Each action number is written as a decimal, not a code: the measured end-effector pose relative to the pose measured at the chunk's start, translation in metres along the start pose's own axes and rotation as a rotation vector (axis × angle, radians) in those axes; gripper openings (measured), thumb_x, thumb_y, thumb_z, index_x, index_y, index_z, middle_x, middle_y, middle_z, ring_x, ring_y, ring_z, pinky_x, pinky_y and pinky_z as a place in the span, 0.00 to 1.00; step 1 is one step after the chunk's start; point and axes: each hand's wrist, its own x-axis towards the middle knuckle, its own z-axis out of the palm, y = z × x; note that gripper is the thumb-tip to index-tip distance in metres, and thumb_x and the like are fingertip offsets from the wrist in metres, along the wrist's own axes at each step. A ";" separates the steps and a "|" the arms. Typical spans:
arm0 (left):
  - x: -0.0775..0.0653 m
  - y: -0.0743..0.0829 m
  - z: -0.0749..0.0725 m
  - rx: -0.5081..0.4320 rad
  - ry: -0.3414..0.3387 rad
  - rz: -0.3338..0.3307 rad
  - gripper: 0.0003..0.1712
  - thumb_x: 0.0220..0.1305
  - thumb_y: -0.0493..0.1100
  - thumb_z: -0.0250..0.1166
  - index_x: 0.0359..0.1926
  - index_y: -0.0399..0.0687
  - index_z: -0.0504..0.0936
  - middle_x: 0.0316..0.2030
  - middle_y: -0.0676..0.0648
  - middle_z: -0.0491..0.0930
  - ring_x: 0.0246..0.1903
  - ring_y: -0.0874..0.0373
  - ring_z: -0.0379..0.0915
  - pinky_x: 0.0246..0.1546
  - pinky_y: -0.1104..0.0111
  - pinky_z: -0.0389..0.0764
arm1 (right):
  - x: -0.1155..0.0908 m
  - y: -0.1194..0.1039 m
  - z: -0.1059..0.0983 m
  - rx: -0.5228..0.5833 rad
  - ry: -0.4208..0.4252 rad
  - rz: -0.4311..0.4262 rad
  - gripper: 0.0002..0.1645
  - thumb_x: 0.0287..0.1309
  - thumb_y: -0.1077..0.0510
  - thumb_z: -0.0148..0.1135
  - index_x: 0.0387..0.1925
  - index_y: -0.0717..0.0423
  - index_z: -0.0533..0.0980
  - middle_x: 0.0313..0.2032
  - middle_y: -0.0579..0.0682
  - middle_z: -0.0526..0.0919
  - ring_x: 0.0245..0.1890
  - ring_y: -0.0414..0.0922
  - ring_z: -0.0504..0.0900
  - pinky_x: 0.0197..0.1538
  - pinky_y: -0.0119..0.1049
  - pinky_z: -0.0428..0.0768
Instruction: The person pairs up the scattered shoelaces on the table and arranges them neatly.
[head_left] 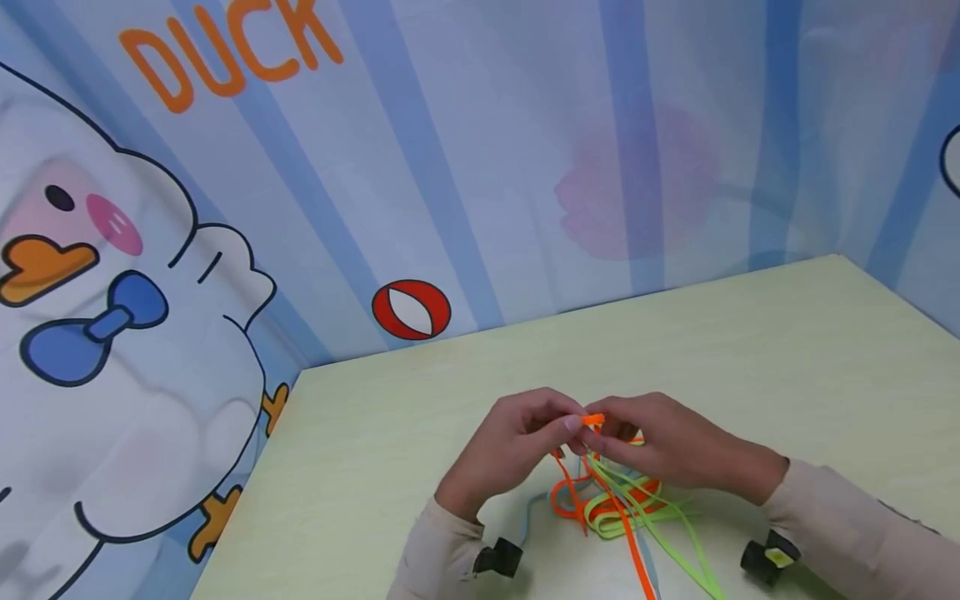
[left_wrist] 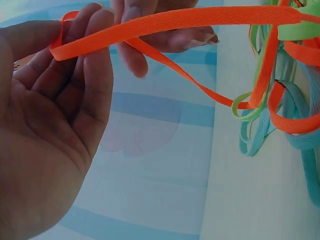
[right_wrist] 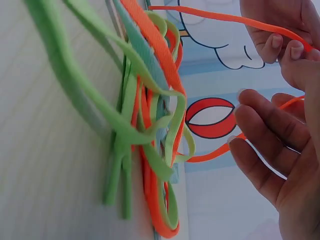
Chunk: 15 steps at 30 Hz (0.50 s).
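Both hands are raised over a loose pile of flat laces at the front of the table. My left hand [head_left: 517, 442] pinches a folded part of an orange lace [left_wrist: 175, 21] between thumb and fingers. Close beside it, my right hand [head_left: 667, 437] holds the same lace at its thumb and fingertips; its other fingers are spread in the right wrist view. Two orange strands run from the hands down to the pile. Tangled there are lime-green laces [right_wrist: 65, 75], more orange lace and a grey-blue lace [left_wrist: 310, 175]. The exact fingertip contact is partly hidden.
The pale table [head_left: 390, 467] reaches back to a blue striped backdrop [head_left: 510, 167] printed with a duck and a red ball. Black wrist cameras [head_left: 498, 557] sit below both wrists. Some lace ends trail toward the table's front.
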 end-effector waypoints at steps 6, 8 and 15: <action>-0.002 0.001 -0.003 -0.030 0.045 0.007 0.10 0.74 0.41 0.59 0.48 0.42 0.83 0.37 0.44 0.85 0.36 0.54 0.82 0.39 0.63 0.82 | 0.001 -0.009 0.000 -0.043 0.099 -0.055 0.04 0.68 0.52 0.64 0.34 0.40 0.79 0.19 0.30 0.72 0.18 0.30 0.68 0.22 0.28 0.70; -0.002 0.001 -0.006 -0.034 0.064 0.016 0.09 0.74 0.41 0.58 0.47 0.42 0.82 0.36 0.43 0.85 0.35 0.53 0.83 0.39 0.60 0.83 | 0.001 -0.010 -0.001 -0.067 0.131 -0.082 0.08 0.65 0.56 0.66 0.31 0.40 0.78 0.17 0.29 0.67 0.16 0.29 0.64 0.20 0.27 0.66; -0.006 -0.001 -0.019 -0.026 0.154 -0.009 0.11 0.75 0.44 0.59 0.47 0.41 0.80 0.35 0.44 0.85 0.35 0.51 0.83 0.37 0.60 0.82 | 0.000 -0.014 -0.008 -0.118 0.202 -0.086 0.09 0.62 0.60 0.68 0.32 0.40 0.79 0.16 0.27 0.64 0.15 0.28 0.62 0.19 0.26 0.64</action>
